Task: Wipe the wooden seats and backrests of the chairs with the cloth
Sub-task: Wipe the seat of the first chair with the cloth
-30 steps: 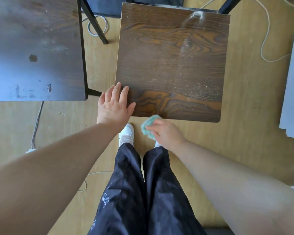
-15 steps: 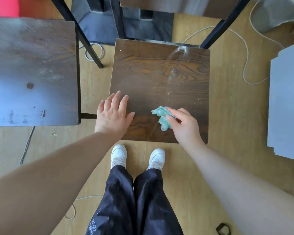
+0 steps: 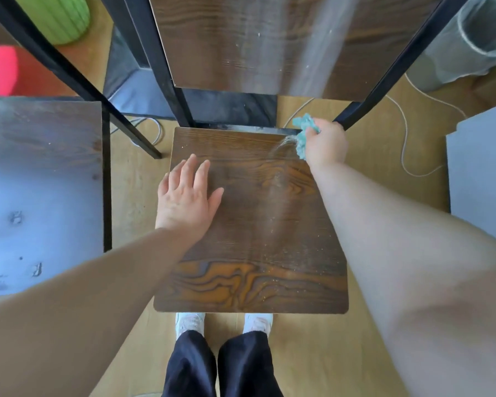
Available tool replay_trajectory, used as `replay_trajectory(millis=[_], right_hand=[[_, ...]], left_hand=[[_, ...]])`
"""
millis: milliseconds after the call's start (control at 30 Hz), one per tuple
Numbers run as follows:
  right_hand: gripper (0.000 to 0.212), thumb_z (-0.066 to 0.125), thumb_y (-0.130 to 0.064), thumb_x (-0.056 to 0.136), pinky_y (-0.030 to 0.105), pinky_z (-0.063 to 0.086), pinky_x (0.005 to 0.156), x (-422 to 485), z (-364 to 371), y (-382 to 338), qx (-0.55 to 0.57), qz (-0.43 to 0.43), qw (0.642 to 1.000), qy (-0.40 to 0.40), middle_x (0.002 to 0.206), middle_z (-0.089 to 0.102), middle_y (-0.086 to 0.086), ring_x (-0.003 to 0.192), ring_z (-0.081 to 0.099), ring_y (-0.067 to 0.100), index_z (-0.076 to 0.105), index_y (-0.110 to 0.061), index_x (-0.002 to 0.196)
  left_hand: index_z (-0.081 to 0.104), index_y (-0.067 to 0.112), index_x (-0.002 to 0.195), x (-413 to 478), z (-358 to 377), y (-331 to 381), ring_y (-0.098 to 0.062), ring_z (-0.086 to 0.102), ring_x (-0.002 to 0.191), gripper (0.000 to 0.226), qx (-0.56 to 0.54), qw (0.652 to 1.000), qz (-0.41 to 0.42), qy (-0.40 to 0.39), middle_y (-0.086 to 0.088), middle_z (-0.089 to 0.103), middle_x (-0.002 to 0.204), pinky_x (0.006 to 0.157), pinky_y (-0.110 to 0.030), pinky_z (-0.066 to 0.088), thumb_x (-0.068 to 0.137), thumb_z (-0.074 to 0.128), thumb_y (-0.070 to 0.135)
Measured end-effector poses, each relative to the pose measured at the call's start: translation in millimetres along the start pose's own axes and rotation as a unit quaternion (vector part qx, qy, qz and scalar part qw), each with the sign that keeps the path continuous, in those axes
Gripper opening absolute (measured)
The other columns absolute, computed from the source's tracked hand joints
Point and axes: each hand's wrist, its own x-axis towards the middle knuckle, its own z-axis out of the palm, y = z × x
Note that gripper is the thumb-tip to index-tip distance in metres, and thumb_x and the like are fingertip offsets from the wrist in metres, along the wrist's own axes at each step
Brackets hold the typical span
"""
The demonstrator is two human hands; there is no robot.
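A dark wooden chair seat [image 3: 249, 239] lies below me, dusty along its right side. Its wooden backrest [image 3: 241, 44] rises at the top between black metal posts. My right hand [image 3: 325, 143] is shut on a crumpled teal cloth [image 3: 303, 133], pressed at the seat's far right corner beside the right post. My left hand [image 3: 186, 196] lies flat with fingers spread on the seat's left part.
A second chair seat [image 3: 40, 181] stands to the left with its black frame. A white cable [image 3: 407, 144] loops on the wooden floor at right, next to a grey board [image 3: 481, 173]. A clear bin [image 3: 470, 38] stands top right. My feet [image 3: 224, 325] are at the seat's front edge.
My right hand has carried the cloth from the seat's front edge across to its far right corner. The left hand has stayed flat on the seat. The view has tilted up toward the backrest.
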Motion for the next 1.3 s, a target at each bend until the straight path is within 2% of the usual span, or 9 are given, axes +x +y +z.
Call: replay_trajectory(millis=[67, 167, 300, 400, 533, 667, 900, 1100, 1300], right_hand=[[0.033, 0.046, -0.02, 0.1, 0.037, 0.048, 0.092, 2, 10, -1, -0.022, -0.011, 0.999, -0.024, 0.121, 0.058, 0.014, 0.108, 0.057, 0.032, 0.062, -0.015, 0.129], [0.033, 0.05, -0.023, 0.099, 0.038, 0.051, 0.093, -3, 21, 1, -0.042, -0.033, 0.998, -0.037, 0.121, 0.058, 0.012, 0.108, 0.057, 0.029, 0.062, -0.016, 0.129], [0.034, 0.054, -0.023, 0.099, 0.031, 0.05, 0.099, -20, 26, 8, 0.039, -0.036, 0.996, -0.072, 0.133, 0.054, 0.004, 0.115, 0.056, 0.021, 0.061, -0.018, 0.131], [0.033, 0.058, -0.023, 0.097, 0.036, 0.053, 0.097, -37, 28, 12, 0.067, -0.055, 0.99, -0.111, 0.135, 0.054, 0.001, 0.117, 0.055, 0.019, 0.061, -0.019, 0.13], [0.034, 0.057, -0.021, 0.097, 0.034, 0.05, 0.101, -70, 26, 20, 0.033, -0.098, 0.981, -0.163, 0.138, 0.05, -0.002, 0.122, 0.052, 0.017, 0.061, -0.021, 0.131], [0.032, 0.057, -0.019, 0.097, 0.03, 0.045, 0.105, -113, 24, 37, -0.011, -0.166, 0.969, -0.182, 0.132, 0.057, 0.001, 0.118, 0.054, 0.019, 0.064, -0.019, 0.128], [0.03, 0.062, -0.015, 0.093, 0.037, 0.052, 0.094, -195, 24, 72, -0.021, -0.215, 0.955, -0.204, 0.114, 0.065, 0.004, 0.103, 0.062, 0.025, 0.068, -0.018, 0.122], [0.028, 0.063, -0.014, 0.093, 0.032, 0.053, 0.085, -253, 24, 97, -0.008, -0.227, 0.947, -0.227, 0.106, 0.066, 0.003, 0.096, 0.063, 0.024, 0.069, -0.017, 0.12], [0.027, 0.062, -0.013, 0.092, 0.026, 0.046, 0.075, -289, 22, 108, 0.002, -0.221, 0.943, -0.248, 0.095, 0.062, 0.001, 0.084, 0.058, 0.021, 0.07, -0.017, 0.118]], left_hand=[[0.025, 0.021, 0.15, 5, 3, -4, -0.027, 0.018, 0.145, 0.062, -0.002, 1.0, -0.004, 0.0, -0.005, 0.021, 0.159, 0.118, -0.047, 0.019, 0.098, 0.032, 0.053], [0.027, 0.019, 0.149, 7, 7, -10, -0.029, 0.02, 0.144, 0.062, -0.008, 1.0, -0.004, -0.002, -0.006, 0.023, 0.158, 0.117, -0.048, 0.02, 0.097, 0.033, 0.053], [0.027, 0.019, 0.149, 4, 9, -13, -0.029, 0.02, 0.144, 0.063, -0.009, 1.0, 0.0, -0.014, -0.007, 0.023, 0.158, 0.117, -0.049, 0.02, 0.097, 0.033, 0.053], [0.026, 0.019, 0.15, -3, 9, -12, -0.028, 0.019, 0.144, 0.063, -0.001, 1.0, 0.002, -0.027, -0.006, 0.022, 0.158, 0.117, -0.048, 0.02, 0.097, 0.031, 0.054], [0.025, 0.02, 0.15, -16, 9, -10, -0.027, 0.017, 0.145, 0.063, 0.002, 0.999, 0.009, -0.036, -0.005, 0.02, 0.159, 0.118, -0.047, 0.018, 0.097, 0.032, 0.054], [0.027, 0.02, 0.15, -34, 12, -12, -0.027, 0.018, 0.145, 0.063, 0.004, 0.999, 0.013, -0.036, -0.005, 0.022, 0.158, 0.117, -0.047, 0.018, 0.097, 0.034, 0.053], [0.026, 0.018, 0.15, -76, 20, -15, -0.028, 0.018, 0.145, 0.062, 0.016, 0.998, 0.026, -0.048, -0.007, 0.022, 0.158, 0.117, -0.048, 0.019, 0.098, 0.033, 0.052], [0.025, 0.019, 0.15, -117, 28, -14, -0.028, 0.017, 0.145, 0.061, 0.037, 0.997, 0.031, -0.064, -0.007, 0.021, 0.158, 0.117, -0.047, 0.019, 0.099, 0.029, 0.052], [0.026, 0.018, 0.149, -151, 35, -12, -0.029, 0.019, 0.144, 0.059, 0.049, 0.993, 0.069, -0.083, -0.008, 0.022, 0.158, 0.117, -0.048, 0.019, 0.1, 0.029, 0.05]])
